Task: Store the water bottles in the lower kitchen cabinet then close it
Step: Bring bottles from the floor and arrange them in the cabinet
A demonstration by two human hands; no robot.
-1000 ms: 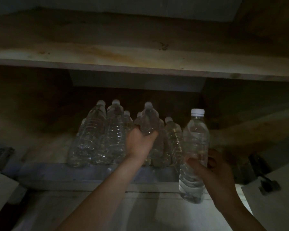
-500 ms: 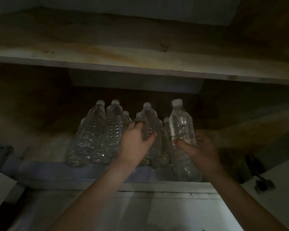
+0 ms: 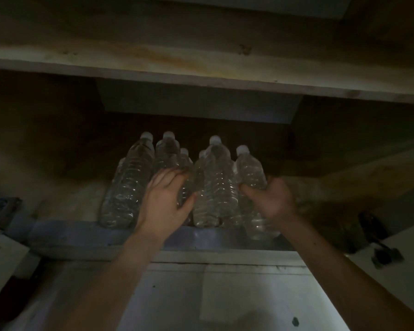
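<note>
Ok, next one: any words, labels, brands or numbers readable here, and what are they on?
None can be read.
Water bottles: clear ribbed plastic, no label shows in the dim light.
Caps: plain white, no print visible.
Wooden shelf above: bare stained wood, no marking.
Left hand and right hand each grip a water bottle and hide part of it.

Water bottles (image 3: 129, 187) block my twelve o'clock; cabinet floor (image 3: 65, 189) lies open at ten and two, beneath the shelf (image 3: 201, 65).

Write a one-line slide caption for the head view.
Right hand grips the rightmost bottle; left hand holds another bottle in dim cabinet.
</note>
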